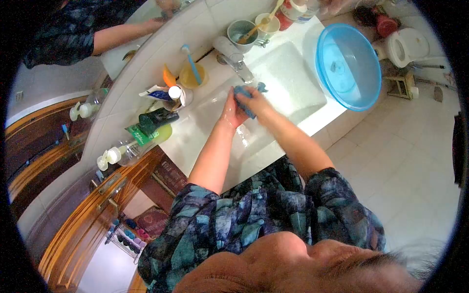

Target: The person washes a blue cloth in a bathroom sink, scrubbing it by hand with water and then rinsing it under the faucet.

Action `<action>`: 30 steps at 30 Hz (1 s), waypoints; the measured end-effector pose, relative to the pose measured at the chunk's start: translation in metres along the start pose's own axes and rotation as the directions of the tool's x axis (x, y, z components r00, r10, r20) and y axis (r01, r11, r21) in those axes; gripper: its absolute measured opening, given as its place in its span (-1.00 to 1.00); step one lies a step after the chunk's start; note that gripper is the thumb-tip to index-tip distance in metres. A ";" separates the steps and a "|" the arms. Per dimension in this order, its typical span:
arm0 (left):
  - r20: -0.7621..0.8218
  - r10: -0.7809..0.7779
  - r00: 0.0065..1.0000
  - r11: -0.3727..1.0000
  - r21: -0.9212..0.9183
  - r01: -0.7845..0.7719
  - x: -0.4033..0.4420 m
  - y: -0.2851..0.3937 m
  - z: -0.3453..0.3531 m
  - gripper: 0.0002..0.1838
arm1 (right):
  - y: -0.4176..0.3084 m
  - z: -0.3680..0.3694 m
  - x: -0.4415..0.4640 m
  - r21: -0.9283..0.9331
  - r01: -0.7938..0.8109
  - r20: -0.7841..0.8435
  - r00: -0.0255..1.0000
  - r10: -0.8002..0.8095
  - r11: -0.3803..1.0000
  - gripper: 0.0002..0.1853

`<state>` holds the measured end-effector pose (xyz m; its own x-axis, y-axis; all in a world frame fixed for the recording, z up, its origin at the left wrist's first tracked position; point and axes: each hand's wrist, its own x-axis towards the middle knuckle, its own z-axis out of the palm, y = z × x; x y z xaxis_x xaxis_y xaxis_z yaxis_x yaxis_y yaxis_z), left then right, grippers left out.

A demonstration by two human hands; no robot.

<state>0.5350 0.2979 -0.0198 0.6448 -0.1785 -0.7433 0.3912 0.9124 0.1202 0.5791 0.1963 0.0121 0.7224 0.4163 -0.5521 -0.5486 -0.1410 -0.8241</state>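
Head view: your two hands are together over the white sink (303, 80), just on the near side of the tap (235, 59), its spout end close above them. The blue cloth (244, 102) is bunched between them, with one end sticking out beyond your right hand (257, 103). Your right fingers are closed over it from above, and your left hand (228, 111) grips it from the other side with the palm against it; some of the left fingers are hidden behind the cloth. Your left palm and wrist look wet.

Just beyond the tap, you have a metal mug (237, 30) and a cream cup (269, 33), with a wooden-handled brush (259, 28) lying across them. Left of the tap is a yellow cup (184, 78) with a blue toothbrush (192, 64) standing in it at a tilt. Farther left along the edge you have a dark bottle (157, 118), a green tube (138, 134) and a clear pump bottle (131, 152). Well to the right of the tap sits a large blue basin (348, 71).
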 end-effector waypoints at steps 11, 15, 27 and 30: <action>0.491 0.196 0.849 0.965 -0.251 -0.078 0.043 -0.023 -0.037 -0.65 | 0.002 0.025 -0.012 -0.870 0.217 -0.016 0.886 -0.463 0.444 -0.72; -0.066 0.142 0.988 0.990 0.006 -0.142 0.006 -0.028 0.008 -0.56 | -0.010 -0.007 0.042 -0.815 0.011 -0.264 0.883 -0.388 0.579 -0.71; 0.005 0.593 0.805 0.422 0.850 -0.316 0.003 0.002 -0.012 -0.38 | -0.032 -0.049 0.028 -0.021 -0.163 0.352 0.922 0.160 0.986 -0.40; 0.185 0.558 0.809 0.254 0.890 -0.378 0.000 0.003 -0.002 -0.34 | -0.038 -0.055 0.020 -0.094 -0.120 0.476 0.866 0.151 0.988 -0.32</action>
<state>0.5348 0.3018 -0.0204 0.8612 0.2964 -0.4129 0.4402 -0.0289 0.8974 0.6372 0.1608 0.0259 0.3426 0.7672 -0.5422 -0.5898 -0.2736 -0.7598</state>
